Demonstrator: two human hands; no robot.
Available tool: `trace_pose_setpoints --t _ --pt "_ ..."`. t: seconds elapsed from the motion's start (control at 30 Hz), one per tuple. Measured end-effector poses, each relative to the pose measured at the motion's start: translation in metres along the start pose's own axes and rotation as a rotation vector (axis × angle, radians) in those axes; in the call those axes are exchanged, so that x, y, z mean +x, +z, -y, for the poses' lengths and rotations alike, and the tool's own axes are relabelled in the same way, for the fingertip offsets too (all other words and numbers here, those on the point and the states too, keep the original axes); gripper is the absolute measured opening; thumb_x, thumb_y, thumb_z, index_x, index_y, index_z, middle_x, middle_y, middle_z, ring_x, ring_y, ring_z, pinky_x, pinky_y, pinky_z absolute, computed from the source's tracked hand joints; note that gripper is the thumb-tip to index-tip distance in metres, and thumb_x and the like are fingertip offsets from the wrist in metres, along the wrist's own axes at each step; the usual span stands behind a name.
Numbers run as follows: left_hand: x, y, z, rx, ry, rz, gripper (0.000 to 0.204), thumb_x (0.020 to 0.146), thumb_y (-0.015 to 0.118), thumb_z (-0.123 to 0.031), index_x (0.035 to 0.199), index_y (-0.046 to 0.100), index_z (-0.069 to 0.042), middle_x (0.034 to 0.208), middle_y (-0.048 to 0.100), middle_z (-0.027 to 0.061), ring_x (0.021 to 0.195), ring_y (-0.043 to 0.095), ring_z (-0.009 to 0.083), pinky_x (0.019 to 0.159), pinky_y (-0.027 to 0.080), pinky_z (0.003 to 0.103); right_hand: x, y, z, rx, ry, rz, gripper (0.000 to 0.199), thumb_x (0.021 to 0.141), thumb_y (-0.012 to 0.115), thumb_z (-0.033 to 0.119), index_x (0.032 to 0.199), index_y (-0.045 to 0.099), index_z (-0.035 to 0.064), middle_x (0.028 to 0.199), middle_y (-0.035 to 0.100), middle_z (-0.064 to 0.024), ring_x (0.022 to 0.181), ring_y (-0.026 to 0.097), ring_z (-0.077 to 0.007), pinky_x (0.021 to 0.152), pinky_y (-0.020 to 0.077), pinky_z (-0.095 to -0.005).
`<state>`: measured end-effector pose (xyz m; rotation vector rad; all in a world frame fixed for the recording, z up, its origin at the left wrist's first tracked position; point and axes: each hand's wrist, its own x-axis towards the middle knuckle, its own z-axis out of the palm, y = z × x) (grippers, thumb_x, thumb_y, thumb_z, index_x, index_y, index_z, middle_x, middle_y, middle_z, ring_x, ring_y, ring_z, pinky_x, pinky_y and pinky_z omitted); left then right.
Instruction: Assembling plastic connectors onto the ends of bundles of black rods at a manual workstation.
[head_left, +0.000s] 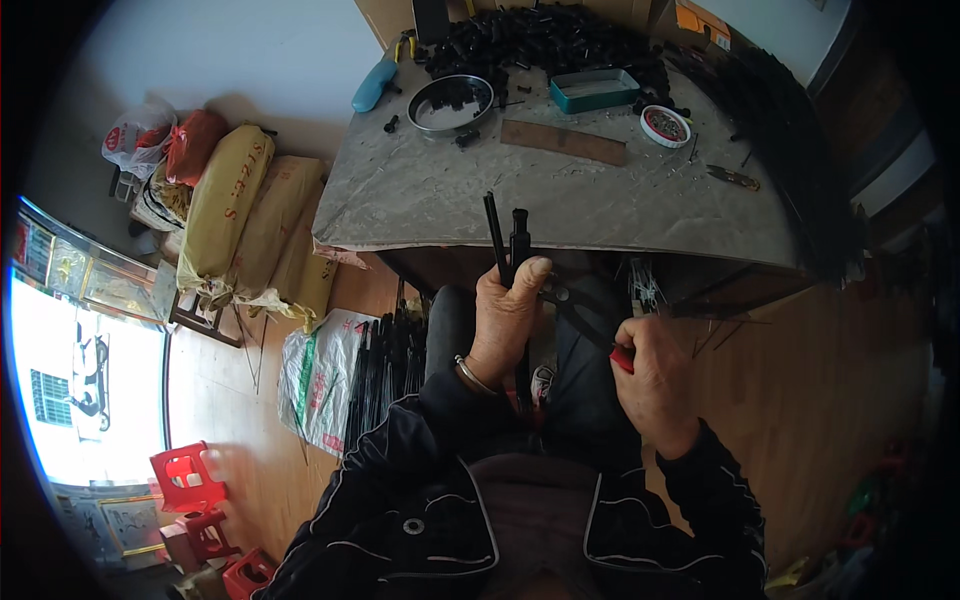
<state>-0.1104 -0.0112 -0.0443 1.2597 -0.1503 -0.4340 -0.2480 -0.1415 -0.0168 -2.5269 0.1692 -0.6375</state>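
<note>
My left hand [503,318] is closed round a bundle of black rods [495,232], one of them topped by a thicker black sleeve [520,240]. The rods stick up above my thumb at the table's front edge, and their lower ends run down between my knees. In my right hand [652,380] is a pair of pliers [588,322] with red grips, its dark head reaching to just beside my left thumb. Whether the jaws touch a rod is hard to tell.
On the grey table [420,200] lie a heap of black parts [550,40], a round metal dish [450,105], a green tin [595,92], a flat brown strip [563,142], a round tub [665,126] and a knife [733,178]. Black rods [385,365] lean left of my legs, near yellow sacks [228,200].
</note>
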Motion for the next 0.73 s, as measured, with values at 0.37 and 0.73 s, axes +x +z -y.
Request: trace_pose_setpoints --t 0.37,0.73 --pt "-0.001 -0.004 0.004 0.067 0.070 0.017 0.038 0.093 0.058 -0.044 0.081 0.057 -0.008 0.053 0.049 -0.0006 0.037 0.043 0.0093 0.034 0.033 0.024 0.001 -0.013 -0.024 1.413 0.791 0.904 0.024 0.086 0.065 0.009 0.102 0.050 0.0018 0.064 0.058 -0.0055 0.046 0.058 -0.0137 0.046 0.0500 -0.0252" --pt "-0.009 -0.008 -0.015 -0.099 -0.002 0.196 0.037 0.097 0.052 -0.040 0.092 0.061 -0.004 0.058 0.053 -0.0001 0.044 0.047 0.0080 0.041 0.035 0.022 0.012 -0.033 -0.043 1.163 0.675 1.135 0.055 0.091 0.064 0.031 0.134 0.040 0.0050 0.102 0.063 -0.0125 0.089 0.064 -0.0250 0.084 0.0517 -0.0343"
